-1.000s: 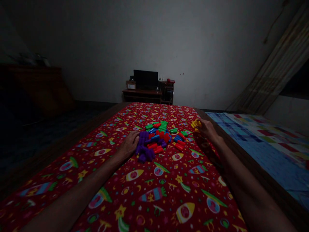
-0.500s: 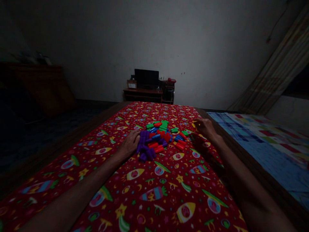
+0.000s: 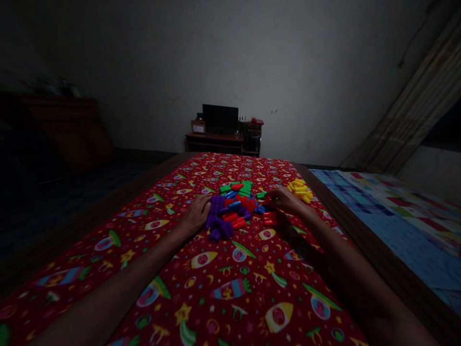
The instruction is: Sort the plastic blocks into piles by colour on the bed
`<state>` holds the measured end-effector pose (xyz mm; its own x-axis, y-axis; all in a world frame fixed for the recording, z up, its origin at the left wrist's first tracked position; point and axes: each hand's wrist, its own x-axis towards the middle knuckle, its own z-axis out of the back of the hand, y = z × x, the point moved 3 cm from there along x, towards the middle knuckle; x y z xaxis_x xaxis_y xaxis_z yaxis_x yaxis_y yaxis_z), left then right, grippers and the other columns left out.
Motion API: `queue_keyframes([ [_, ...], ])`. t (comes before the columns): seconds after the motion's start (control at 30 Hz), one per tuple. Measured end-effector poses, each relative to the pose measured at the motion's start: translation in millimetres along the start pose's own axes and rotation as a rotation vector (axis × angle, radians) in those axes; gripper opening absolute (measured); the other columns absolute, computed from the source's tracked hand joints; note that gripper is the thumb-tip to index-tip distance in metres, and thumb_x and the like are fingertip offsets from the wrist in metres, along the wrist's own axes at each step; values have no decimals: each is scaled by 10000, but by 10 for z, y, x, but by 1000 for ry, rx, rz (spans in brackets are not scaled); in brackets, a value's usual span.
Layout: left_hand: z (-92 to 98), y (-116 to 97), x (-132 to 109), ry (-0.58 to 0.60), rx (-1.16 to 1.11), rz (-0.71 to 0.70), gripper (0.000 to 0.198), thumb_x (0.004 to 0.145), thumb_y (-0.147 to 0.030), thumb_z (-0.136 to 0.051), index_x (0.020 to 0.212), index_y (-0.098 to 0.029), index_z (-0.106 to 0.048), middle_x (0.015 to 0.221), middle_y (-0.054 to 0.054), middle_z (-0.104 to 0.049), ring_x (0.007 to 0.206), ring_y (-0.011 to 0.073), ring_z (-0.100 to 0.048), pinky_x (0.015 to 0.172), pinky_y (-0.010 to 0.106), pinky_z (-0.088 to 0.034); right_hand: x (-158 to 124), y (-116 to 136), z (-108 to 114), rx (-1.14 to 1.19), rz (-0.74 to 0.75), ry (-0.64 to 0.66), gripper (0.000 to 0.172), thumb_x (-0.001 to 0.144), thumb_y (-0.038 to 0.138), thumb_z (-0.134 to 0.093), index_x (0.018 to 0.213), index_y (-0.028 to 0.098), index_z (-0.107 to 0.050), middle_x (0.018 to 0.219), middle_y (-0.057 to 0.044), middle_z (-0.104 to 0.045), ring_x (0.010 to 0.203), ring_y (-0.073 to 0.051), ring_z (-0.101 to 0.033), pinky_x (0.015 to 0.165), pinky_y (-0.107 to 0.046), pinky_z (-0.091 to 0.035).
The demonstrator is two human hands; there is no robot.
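Note:
A heap of plastic toy pieces (image 3: 240,202) in red, blue and green lies on a red rocket-print cloth (image 3: 223,283). My left hand (image 3: 196,215) rests on the cloth with curled fingers against a clump of purple pieces (image 3: 218,222). Over the heap's right side, my right hand (image 3: 284,199) has its fingers bent down among the red and green pieces; whether it holds one is hidden. Just right of that hand sits a separate pile of yellow pieces (image 3: 300,189).
The cloth covers a dark wooden table (image 3: 363,240). A blue patterned mattress (image 3: 392,216) lies to the right. Against the far wall stands a low desk (image 3: 212,140) with a dark monitor (image 3: 220,119). A curtain (image 3: 414,105) hangs at right. The room is dim.
My right hand has left the yellow pile near the table's right edge and moved left onto the heap. The left hand has stayed by the purple pieces.

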<state>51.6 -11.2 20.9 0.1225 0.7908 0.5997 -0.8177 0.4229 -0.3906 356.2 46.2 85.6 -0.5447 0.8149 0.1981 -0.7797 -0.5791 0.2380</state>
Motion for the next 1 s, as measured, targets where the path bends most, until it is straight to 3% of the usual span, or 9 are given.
queue_keyframes([
  [0.13,-6,-6,1,0,-9,3,386,894,-314,-310,1078,-132,-597,1134,141,-626,1087,248,-573,993,466,-472,67,-213,92,192,-193,-319,325,761,159,-583,1057,142,-718,937,-77,-745,840,-182,-677,710,-240,-491],
  [0.23,-13,6,-8,-10,-16,5,369,893,-311,-327,1086,-147,-596,1143,127,-621,1097,244,-565,999,462,-465,104,-357,38,257,-300,-426,377,764,158,-573,1121,137,-692,1048,-101,-728,934,-204,-681,811,-291,-519],
  [0.43,-15,0,-21,-9,-26,4,363,911,-297,-314,1094,-154,-592,1133,120,-619,1090,229,-564,1006,445,-456,145,-438,-50,123,-255,-288,335,828,193,-504,1094,141,-701,1030,-96,-732,930,-205,-681,773,-275,-514],
  [0.57,-12,8,-15,6,-26,-1,371,914,-314,-319,1111,-153,-589,1152,122,-609,1108,235,-553,1013,448,-451,141,-345,-62,-137,-243,-41,227,816,257,-566,927,155,-736,899,-99,-737,817,-189,-670,656,-222,-443],
  [0.63,-14,16,-10,12,-22,2,378,913,-316,-320,1109,-142,-593,1148,131,-607,1112,244,-550,1011,459,-450,128,-266,-103,-229,-233,42,227,796,270,-600,949,156,-724,916,-106,-727,832,-187,-654,637,-212,-412],
  [0.77,-15,7,-6,19,-18,0,376,912,-301,-315,1109,-143,-594,1155,130,-606,1117,244,-549,1014,461,-449,109,-90,-214,-251,-120,-6,339,841,196,-530,1152,112,-636,1055,-153,-688,941,-194,-614,738,-224,-406],
  [0.87,-14,-4,-5,15,-13,2,371,909,-290,-312,1094,-139,-596,1155,134,-608,1117,242,-553,1015,456,-452,122,31,-285,-200,-29,11,314,841,133,-478,1108,78,-634,1018,-161,-682,902,-188,-595,752,-237,-401],
  [1.0,-24,5,-5,-11,-17,1,350,907,-280,-324,1081,-157,-601,1137,118,-619,1098,230,-565,1008,440,-461,160,254,-288,-80,51,116,360,771,56,-430,1041,121,-659,876,-82,-686,728,-141,-556,636,-209,-369],
])
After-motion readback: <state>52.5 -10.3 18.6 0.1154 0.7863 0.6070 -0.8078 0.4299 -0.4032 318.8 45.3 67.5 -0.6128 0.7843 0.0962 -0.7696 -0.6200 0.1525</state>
